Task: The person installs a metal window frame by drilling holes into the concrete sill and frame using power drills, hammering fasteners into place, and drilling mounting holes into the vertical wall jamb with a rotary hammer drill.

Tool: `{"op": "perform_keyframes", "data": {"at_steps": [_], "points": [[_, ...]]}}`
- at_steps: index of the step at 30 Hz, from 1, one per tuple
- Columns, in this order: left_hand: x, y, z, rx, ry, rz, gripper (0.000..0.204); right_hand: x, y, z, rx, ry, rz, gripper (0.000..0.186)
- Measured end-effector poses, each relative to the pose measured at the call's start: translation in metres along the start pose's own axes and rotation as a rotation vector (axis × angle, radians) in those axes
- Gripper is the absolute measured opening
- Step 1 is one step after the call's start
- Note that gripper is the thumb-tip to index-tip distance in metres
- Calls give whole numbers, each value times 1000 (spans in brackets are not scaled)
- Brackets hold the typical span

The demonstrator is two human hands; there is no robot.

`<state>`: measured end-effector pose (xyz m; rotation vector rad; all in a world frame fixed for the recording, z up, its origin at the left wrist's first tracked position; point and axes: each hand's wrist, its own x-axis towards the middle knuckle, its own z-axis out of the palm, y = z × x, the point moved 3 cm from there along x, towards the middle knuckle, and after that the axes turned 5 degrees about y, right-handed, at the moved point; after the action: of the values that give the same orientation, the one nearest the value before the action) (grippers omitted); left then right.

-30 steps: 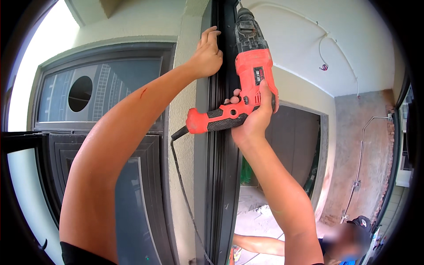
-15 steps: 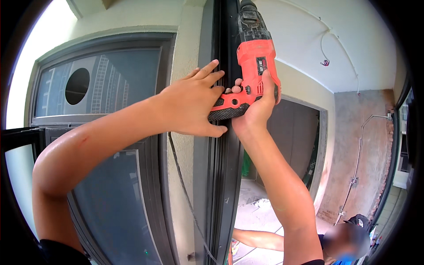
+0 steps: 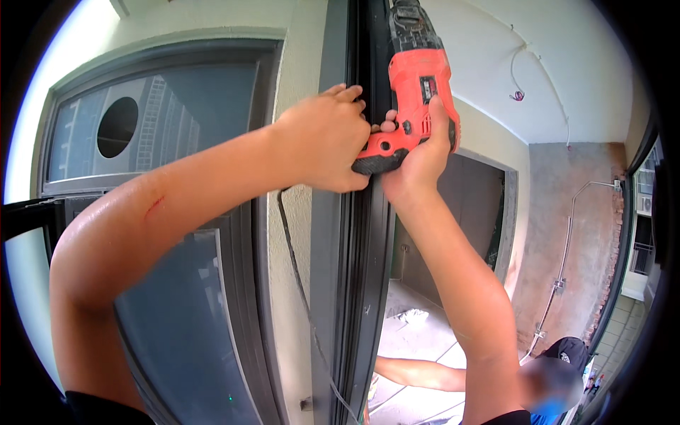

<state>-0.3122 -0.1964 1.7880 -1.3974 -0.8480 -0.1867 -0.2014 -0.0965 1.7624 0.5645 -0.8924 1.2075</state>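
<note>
A red and black rotary hammer (image 3: 418, 74) points upward along the dark metal frame (image 3: 361, 283), its tip cut off by the upper edge. My right hand (image 3: 418, 163) supports it from below, the thumb along the red housing and fingertips showing at the inner side of the grip. My left hand (image 3: 326, 138) is closed around the rear end of the handle, fingers curled in beside the frame; part of its grip is hidden. A black cord (image 3: 297, 273) hangs down below my left hand.
Left stands a grey-framed window (image 3: 163, 120) with a round hole in its glass. Below right, a person in a dark cap (image 3: 567, 350) stretches an arm (image 3: 425, 374) toward the frame's lower part. A metal conduit (image 3: 570, 234) runs down the bare wall behind; loose wires (image 3: 518, 94) hang from the ceiling.
My left hand's fingers, spread before, have curled in at the handle. The rotary hammer and both hands sit slightly higher and further right in view.
</note>
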Motion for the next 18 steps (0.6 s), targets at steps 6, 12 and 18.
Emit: {"op": "perform_keyframes", "data": {"at_steps": [6, 12, 18], "points": [[0, -3, 5, -33, 31, -11, 73, 5, 1, -1, -47, 27, -1, 48], [4, -3, 5, -88, -48, -18, 70, 3, -1, 2, -56, 40, -15, 44], [5, -2, 0, -24, -54, 2, 74, 6, 0, 1, -61, 44, -57, 47]]}}
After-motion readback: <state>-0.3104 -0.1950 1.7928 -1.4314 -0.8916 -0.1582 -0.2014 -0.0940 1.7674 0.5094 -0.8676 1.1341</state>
